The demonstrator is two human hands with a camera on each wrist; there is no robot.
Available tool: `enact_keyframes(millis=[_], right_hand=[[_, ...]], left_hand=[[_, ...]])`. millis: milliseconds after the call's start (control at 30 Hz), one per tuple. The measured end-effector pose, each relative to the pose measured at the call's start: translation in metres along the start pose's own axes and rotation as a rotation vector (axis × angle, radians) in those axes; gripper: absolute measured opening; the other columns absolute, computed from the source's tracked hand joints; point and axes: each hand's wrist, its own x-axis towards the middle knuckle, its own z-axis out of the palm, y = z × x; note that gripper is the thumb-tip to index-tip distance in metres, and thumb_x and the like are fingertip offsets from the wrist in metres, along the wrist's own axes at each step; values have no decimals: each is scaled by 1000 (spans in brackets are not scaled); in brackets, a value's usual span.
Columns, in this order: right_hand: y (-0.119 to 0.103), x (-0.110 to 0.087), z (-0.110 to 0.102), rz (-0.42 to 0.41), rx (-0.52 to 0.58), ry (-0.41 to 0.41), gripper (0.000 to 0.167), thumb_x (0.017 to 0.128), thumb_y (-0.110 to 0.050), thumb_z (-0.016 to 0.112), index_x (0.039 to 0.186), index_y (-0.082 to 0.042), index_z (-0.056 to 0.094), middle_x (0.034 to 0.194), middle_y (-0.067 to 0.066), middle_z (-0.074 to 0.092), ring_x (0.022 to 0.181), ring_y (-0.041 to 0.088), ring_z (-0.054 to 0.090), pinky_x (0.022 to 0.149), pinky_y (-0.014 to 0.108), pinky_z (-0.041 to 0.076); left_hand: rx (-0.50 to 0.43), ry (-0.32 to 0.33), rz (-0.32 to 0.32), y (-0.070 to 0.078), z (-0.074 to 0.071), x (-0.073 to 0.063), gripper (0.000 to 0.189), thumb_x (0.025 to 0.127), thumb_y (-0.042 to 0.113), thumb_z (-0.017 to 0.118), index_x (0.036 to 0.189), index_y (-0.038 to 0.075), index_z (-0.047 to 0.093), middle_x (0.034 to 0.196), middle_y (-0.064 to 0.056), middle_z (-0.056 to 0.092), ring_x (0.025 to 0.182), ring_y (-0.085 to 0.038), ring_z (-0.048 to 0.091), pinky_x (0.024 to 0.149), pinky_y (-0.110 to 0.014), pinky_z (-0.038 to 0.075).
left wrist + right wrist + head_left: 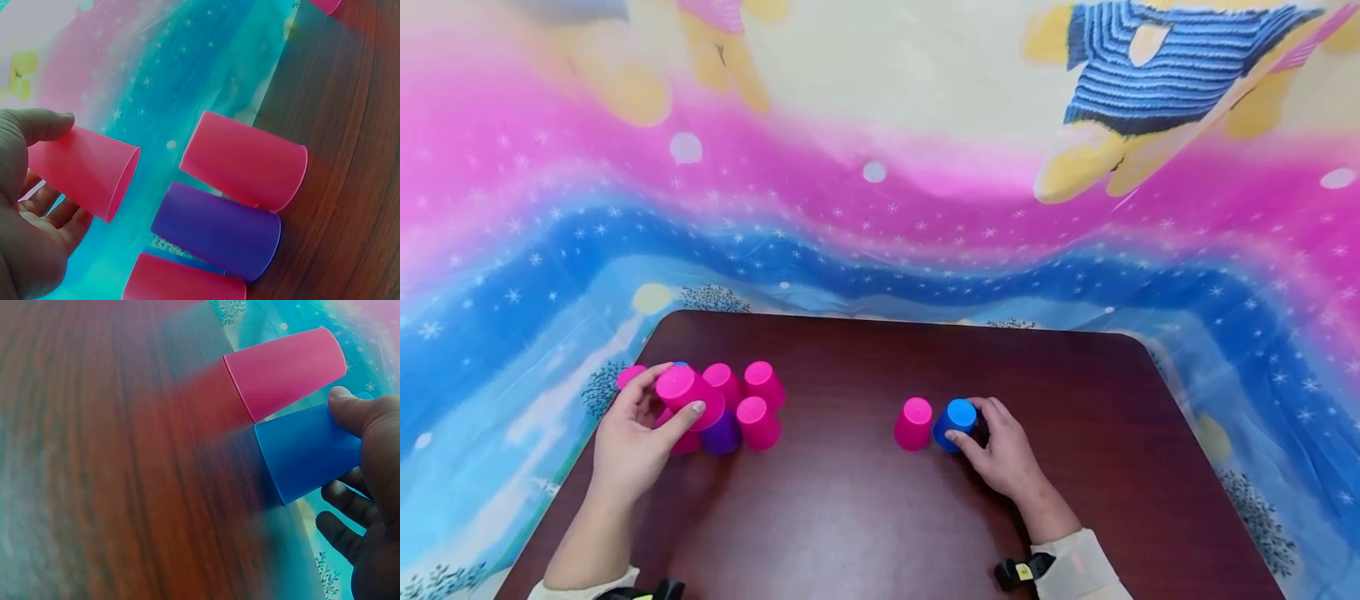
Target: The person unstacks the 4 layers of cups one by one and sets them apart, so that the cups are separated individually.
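My left hand (634, 442) grips an upside-down pink cup (688, 392) between thumb and fingers, raised above a cluster of cups on the left. Below it stands a purple cup (722, 435), with pink cups close around it. In the left wrist view the held pink cup (87, 172) hangs apart from the purple cup (215, 231). On the other side, my right hand (1006, 454) pinches a blue cup (957, 421), mouth down. Just left of that blue cup is a single pink cup (913, 425); both rims look to be at the tabletop.
The dark brown table (842, 500) has rounded far corners. Other upside-down pink cups (763, 383) stand in the left cluster, where a blue cup (681, 364) is mostly hidden. A colourful printed cloth (880, 208) hangs behind the table and along its sides.
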Motion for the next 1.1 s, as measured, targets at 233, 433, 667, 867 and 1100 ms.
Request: enact_keyframes(millis=[233,433,667,867,1100], right_hand=[[0,1,2,0,4,-2,59,91,-44,80,136,-14,56,119,3,61,109,25,62,93,52,58],[-1,0,2,0,12,-8,60,92,-46,78,136,-14,55,120,3,61,110,25,62,93,52,58],[1,0,-3,-1,8,16,57,90,-38,82,134,-13,56,119,5,61,108,26,62,92,51,59],[1,2,-3,5,3,-2,60,91,-45,79,136,-13,55,120,5,61,109,26,62,92,52,59],[1,2,0,10,5,-10,60,92,-44,79,136,-13,55,121,5,61,109,26,62,93,52,58]], left_hand=[[-40,68,-14,-11,-11,3,72,89,13,83,151,15,46,129,7,59,113,-6,58,89,-7,48],[-3,105,-57,-18,-23,4,69,92,16,81,151,15,45,128,10,58,114,-4,57,88,-6,47],[-18,139,-128,-22,-27,12,69,91,19,82,151,19,47,132,7,57,114,-2,56,88,-5,48],[-75,215,-151,-26,-37,15,67,90,7,81,148,17,50,124,14,58,112,-2,57,87,-5,48],[-138,292,-194,-31,-48,14,65,89,2,80,145,19,53,126,8,59,114,-5,56,85,-4,48]])
